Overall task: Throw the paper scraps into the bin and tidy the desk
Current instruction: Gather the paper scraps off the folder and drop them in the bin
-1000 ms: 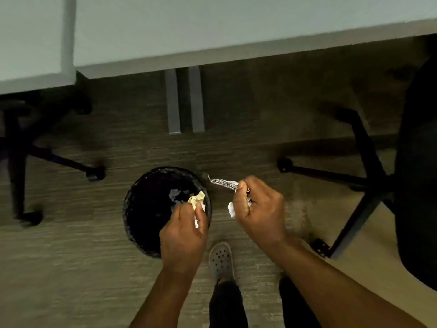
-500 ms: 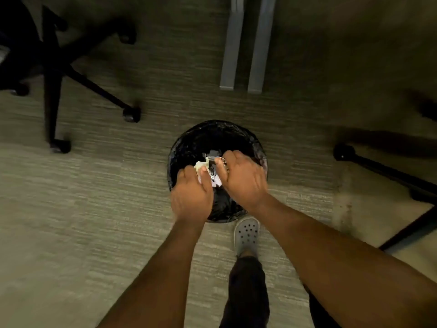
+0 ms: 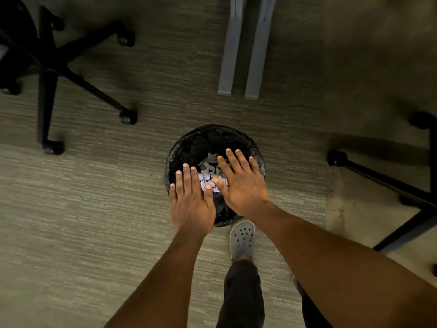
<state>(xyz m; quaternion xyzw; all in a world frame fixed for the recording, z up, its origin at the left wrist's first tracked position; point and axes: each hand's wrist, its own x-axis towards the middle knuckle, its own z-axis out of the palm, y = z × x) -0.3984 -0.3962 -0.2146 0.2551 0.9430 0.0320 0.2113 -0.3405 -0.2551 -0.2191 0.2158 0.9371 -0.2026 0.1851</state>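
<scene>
A round black bin (image 3: 201, 138) lined with a black bag stands on the carpet below me. White and pale paper scraps (image 3: 207, 170) lie inside it. My left hand (image 3: 191, 200) hovers flat over the bin's near left rim, fingers spread, holding nothing. My right hand (image 3: 241, 183) is spread flat over the bin's right half, also holding nothing. Both palms face down and cover part of the bin's opening.
Two grey desk legs (image 3: 241, 48) run along the floor beyond the bin. A black office chair base (image 3: 54, 67) with castors is at the far left. Another chair base (image 3: 387, 183) is at the right. My grey clog (image 3: 242, 237) touches the bin's near edge.
Both hands held crumpled scraps over the bin; now the fingers are spread and the scraps lie in the bin. The view has tilted down and the desk top is out of sight.
</scene>
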